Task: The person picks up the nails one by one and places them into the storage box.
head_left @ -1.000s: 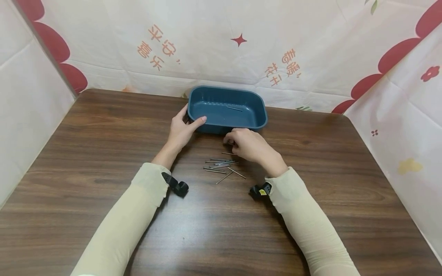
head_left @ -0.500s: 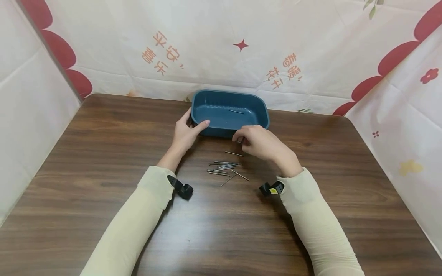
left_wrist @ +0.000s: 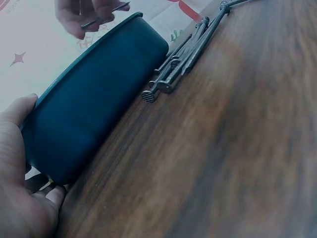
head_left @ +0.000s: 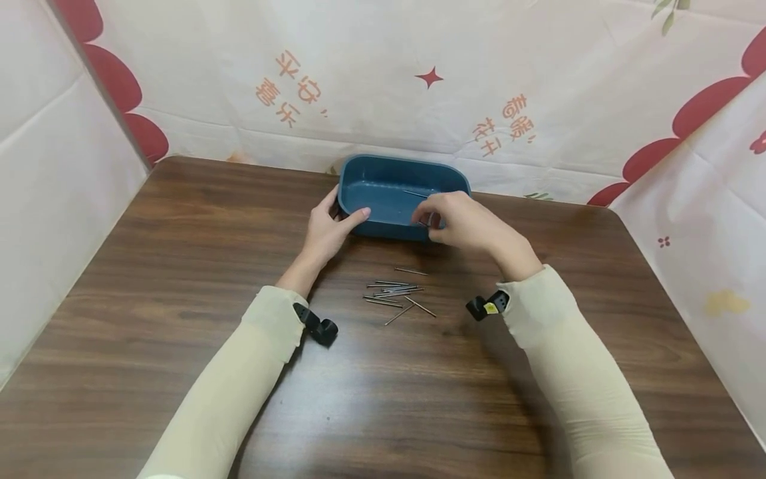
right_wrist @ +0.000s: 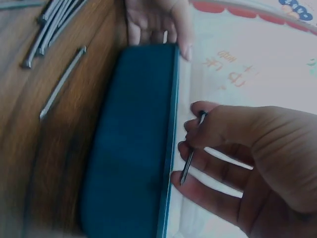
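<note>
A blue rectangular plastic tub (head_left: 383, 229) stands at the back of the wooden table. My left hand (head_left: 326, 229) grips its left end, thumb over the front rim and fingers round the outside. Over the tub's front rim, towards the right, my right hand (head_left: 463, 219) pinches a nail (right_wrist: 190, 153) between thumb and fingers; the left wrist view shows this nail above the rim too. Another nail (head_left: 415, 193) lies inside the tub, partly covered by the right hand in the head view. In front of the tub lies a loose pile of several nails (head_left: 395, 290).
One single nail (head_left: 411, 271) lies between the pile and the tub. A printed white curtain (head_left: 371, 100) hangs right behind the table's back edge, with more sheeting at both sides. Brown table top (head_left: 359, 399) extends in front and to either side.
My right hand has risen from the table in front of the tub to over its front rim, carrying a nail. The left hand keeps its grip on the tub. The head view has shifted slightly.
</note>
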Available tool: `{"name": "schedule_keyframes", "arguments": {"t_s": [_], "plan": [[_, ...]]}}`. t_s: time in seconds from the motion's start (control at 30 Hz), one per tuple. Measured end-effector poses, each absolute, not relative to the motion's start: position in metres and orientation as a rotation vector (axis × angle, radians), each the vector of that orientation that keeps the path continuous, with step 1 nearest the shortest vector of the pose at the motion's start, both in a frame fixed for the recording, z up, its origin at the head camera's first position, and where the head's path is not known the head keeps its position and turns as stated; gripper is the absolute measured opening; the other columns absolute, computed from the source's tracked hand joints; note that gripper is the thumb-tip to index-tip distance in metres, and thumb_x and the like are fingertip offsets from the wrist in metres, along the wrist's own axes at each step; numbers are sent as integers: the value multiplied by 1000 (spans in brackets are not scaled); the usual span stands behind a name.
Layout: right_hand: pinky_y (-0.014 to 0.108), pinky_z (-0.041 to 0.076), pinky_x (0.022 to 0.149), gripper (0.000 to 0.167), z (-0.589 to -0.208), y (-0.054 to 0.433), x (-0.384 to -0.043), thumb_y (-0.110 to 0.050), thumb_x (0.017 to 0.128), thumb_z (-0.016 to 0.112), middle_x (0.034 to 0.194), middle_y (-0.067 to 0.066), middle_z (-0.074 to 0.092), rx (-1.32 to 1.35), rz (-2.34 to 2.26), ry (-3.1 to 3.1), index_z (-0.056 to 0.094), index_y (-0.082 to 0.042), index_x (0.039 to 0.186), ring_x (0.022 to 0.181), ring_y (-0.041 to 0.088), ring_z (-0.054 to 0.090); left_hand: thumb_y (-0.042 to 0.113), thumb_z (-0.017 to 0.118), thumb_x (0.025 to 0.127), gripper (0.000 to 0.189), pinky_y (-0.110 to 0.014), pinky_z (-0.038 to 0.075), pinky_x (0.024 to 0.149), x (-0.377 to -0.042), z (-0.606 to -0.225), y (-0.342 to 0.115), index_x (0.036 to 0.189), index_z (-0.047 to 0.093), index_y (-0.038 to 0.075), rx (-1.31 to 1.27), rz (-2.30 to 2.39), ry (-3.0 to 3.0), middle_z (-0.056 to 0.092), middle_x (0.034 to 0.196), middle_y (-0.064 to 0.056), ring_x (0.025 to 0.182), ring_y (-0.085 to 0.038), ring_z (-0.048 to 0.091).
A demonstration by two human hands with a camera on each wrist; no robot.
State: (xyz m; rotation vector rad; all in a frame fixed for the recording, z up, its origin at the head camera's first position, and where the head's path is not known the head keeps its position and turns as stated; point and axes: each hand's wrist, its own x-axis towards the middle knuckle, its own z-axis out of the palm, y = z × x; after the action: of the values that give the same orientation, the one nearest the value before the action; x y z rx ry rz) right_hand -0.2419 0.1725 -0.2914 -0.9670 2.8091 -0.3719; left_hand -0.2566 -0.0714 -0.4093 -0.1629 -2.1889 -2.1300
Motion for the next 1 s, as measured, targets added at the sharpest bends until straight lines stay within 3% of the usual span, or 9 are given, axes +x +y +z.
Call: {"name": "schedule_keyframes", "arguments": {"t_s": [0.57, 0.8, 1.0], "plan": [[42, 56, 90, 28, -301, 159, -317, -2, 94, 61, 113, 13, 72, -841, -346, 2786, 72, -7, 120, 102, 26, 66, 29, 76, 91, 80, -38, 36, 123, -259, -410, -70, 158, 35, 13, -162, -2131, -2223, 42, 160, -9, 148, -23, 42], [43, 54, 94, 27, -311, 153, -337, 0, 94, 60, 114, 15, 70, -801, -341, 2766, 71, -5, 118, 104, 27, 64, 18, 72, 93, 77, -42, 36, 122, -239, -379, -70, 157, 33, 2, -159, -2172, -2229, 41, 159, -19, 148, -32, 41], [44, 54, 96, 28, -312, 149, -351, 1, 93, 60, 117, 16, 70, -815, -317, 2755, 71, -2, 119, 107, 28, 64, 22, 74, 91, 80, -44, 35, 123, -239, -379, -71, 157, 33, 3, -150, -2163, -2242, 38, 161, -19, 149, -35, 38]]}}
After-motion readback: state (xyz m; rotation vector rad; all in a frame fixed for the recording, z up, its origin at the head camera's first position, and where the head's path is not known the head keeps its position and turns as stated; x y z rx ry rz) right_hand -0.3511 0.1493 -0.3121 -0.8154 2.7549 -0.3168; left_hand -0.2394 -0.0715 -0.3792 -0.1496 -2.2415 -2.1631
